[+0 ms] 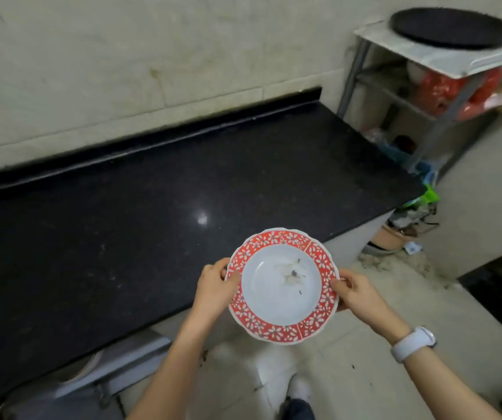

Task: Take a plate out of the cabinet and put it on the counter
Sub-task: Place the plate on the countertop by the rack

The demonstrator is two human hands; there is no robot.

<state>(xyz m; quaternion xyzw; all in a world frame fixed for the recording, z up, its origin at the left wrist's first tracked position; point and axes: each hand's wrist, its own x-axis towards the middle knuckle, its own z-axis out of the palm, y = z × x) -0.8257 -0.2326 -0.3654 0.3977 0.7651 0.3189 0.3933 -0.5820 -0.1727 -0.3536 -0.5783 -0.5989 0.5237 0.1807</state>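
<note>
A round plate (283, 286) with a white centre and a red flowered rim hangs level in the air, straddling the front edge of the black counter (107, 231). My left hand (215, 287) grips its left rim with the thumb on top. My right hand (354, 291), with a white watch on the wrist, grips its right rim. A few dark specks lie in the plate's centre. The cabinet (113, 368) shows under the counter at the lower left, and a pale round rim is visible inside it.
A tiled wall runs behind the counter. A metal rack (425, 86) at the back right carries a black round pan (452, 27) and red bags. Clutter and a bowl lie on the floor by the counter's right end. My shoes are below the plate.
</note>
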